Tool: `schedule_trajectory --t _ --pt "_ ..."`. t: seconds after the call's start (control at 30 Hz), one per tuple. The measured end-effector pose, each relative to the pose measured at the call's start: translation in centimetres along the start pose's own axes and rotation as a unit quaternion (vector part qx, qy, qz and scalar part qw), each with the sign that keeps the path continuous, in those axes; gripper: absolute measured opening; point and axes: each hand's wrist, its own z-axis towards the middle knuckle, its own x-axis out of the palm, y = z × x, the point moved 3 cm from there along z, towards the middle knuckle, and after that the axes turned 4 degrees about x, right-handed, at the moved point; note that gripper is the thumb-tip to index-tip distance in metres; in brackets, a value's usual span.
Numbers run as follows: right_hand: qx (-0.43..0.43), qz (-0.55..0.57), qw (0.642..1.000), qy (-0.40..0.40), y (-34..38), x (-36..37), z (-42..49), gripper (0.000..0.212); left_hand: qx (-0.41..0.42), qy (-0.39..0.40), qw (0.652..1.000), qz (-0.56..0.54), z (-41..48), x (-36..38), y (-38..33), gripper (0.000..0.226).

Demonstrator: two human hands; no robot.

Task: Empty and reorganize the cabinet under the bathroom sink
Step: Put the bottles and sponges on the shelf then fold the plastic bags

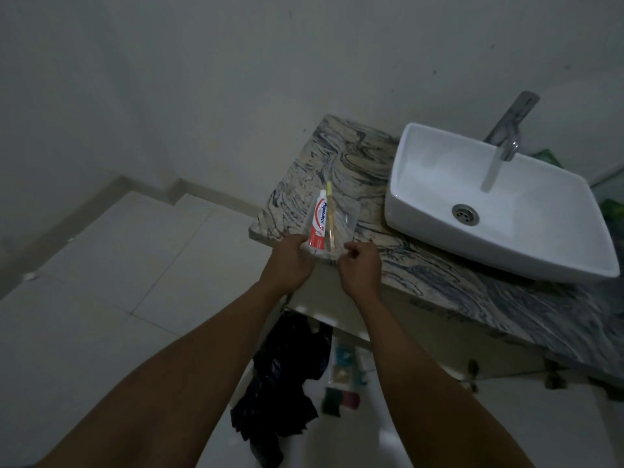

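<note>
1. Across the right half of the frame runs a marbled stone countertop (341,157), swirled in grey and beige, its near left corner reaching toward frame centre; pale floor tiles (111,265) fill the left side.
2. Upper right on that counter sits a white rectangular vessel sink (439,251) with a metal drain (465,214) and a chrome faucet (510,130) behind it.
3. Lower centre, below the counter edge, a black plastic bag (283,373) lies crumpled on the floor, with a few small blurred packets (342,376) just to its right; what they are cannot be told.
4. Both bare forearms rise from the bottom edge to the counter's near corner, where a clear plastic tray (347,217) rests on the stone.
5. The left hand (290,261) grips the tray's near left edge, fingers curled on it; the right hand (361,268) pinches the near right edge, fingers narrowly closed.
6. Inside the tray, just beyond and between the two hands, lie a red-and-white Pepsodent toothpaste tube (319,224) and, touching its right side, a yellow toothbrush (330,214), both pointing away toward the wall.
</note>
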Motion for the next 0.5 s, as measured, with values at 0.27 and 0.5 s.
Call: schedule_trajectory --t 0.27,0.5 --pt "-0.083 -0.089 0.99 0.066 0.2 1.0 -1.1 0.032 0.012 0.088 0.989 0.121 0.5 0.9 1.5 0.071" --pt "-0.066 -0.068 0.992 0.082 0.0 1.2 -2.2 0.05 0.018 0.082 0.972 0.221 -0.2 0.7 1.7 0.079"
